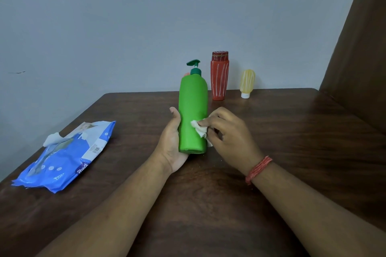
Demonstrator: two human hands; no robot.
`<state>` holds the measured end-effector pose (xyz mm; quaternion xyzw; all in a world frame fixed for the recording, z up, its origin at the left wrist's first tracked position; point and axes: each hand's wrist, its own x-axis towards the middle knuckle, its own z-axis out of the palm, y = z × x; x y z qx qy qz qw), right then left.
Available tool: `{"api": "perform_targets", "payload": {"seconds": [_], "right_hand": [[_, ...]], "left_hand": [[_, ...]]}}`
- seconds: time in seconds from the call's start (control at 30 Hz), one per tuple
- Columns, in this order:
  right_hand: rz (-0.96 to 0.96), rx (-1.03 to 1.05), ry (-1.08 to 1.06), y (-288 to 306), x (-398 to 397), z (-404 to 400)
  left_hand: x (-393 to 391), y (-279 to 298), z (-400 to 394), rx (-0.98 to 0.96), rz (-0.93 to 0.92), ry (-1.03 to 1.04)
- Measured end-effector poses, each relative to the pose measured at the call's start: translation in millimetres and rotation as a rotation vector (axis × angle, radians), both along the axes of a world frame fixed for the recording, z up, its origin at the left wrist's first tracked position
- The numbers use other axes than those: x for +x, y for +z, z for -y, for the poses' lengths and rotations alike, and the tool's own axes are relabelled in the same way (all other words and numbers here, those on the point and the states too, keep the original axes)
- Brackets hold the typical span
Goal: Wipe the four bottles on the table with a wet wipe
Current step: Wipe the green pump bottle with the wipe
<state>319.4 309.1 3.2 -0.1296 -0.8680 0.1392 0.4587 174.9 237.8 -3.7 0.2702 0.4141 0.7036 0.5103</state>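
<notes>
A tall green pump bottle (193,110) is held tilted over the middle of the table. My left hand (172,142) grips its lower body from the left and underneath. My right hand (227,133) pinches a crumpled white wet wipe (200,129) and presses it against the bottle's right side. A red bottle with white stripes (219,78) stands upright behind it. To its right stands a small yellow bottle (247,83) on its white cap. A sliver of a reddish thing (185,74) shows behind the green bottle's shoulder; I cannot tell what it is.
A blue pack of wet wipes (66,156) lies at the table's left edge, a wipe sticking out of its opening. The dark wooden table (292,142) meets a grey wall at the back. A brown panel (359,58) rises at the right.
</notes>
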Motion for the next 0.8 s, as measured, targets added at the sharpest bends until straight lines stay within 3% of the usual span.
{"api": "perform_targets", "payload": {"seconds": [0.23,0.47,0.67,0.8], "right_hand": [[0.108,0.058,0.197,2,2,5],[-0.123,-0.019,-0.069,2,1,-6],[-0.009,0.030,0.068,3,4,-2],[-0.200,-0.005,-0.059,6,5,-17]], "left_hand": [[-1,0,-1,0.005,0.026,0.030],[7,0,-2,-0.020,-0.081,-0.054],[5,2,2,0.001,-0.069,-0.066],[8,2,3,0.001,-0.119,-0.147]]}}
